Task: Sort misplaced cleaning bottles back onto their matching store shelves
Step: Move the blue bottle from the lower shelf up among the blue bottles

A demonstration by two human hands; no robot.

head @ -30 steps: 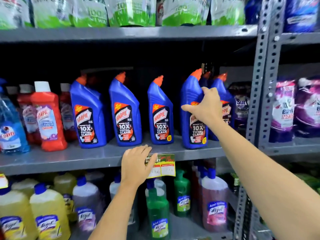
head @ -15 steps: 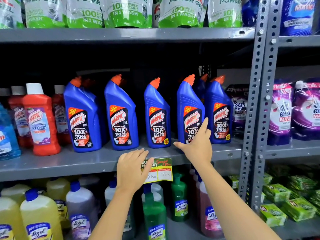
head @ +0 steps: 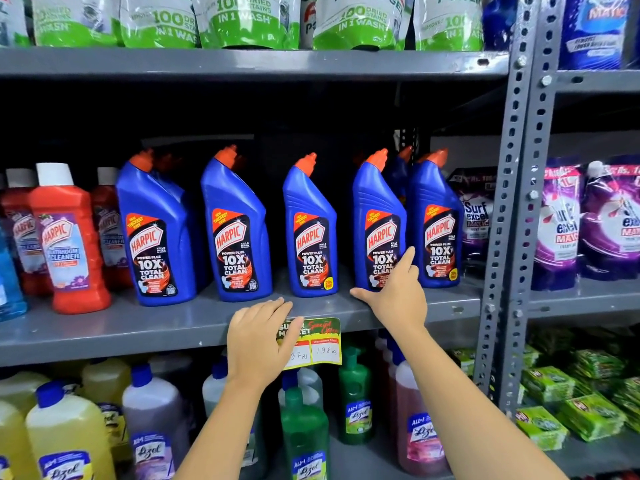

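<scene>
Several blue Harpic bottles with orange caps stand upright in a row on the grey middle shelf (head: 104, 327). My right hand (head: 394, 296) is open at the foot of the fourth blue bottle (head: 377, 216), thumb at its base and index finger against its right side, between it and the rightmost blue bottle (head: 434, 220). My left hand (head: 258, 337) lies flat and open on the shelf's front edge, partly covering a yellow price tag (head: 322, 344). Neither hand holds anything.
Red Harpic bathroom cleaner bottles (head: 69, 237) stand at the shelf's left. Green-white pouches (head: 242, 22) fill the shelf above. Yellow, purple, green and pink Lizol bottles (head: 62, 441) crowd the shelf below. A grey upright post (head: 512, 202) separates purple detergent pouches (head: 588, 220) on the right.
My right hand let go of the fourth blue bottle's upper body and dropped to its base. The bottle now stands on the shelf. My left hand stayed on the shelf edge.
</scene>
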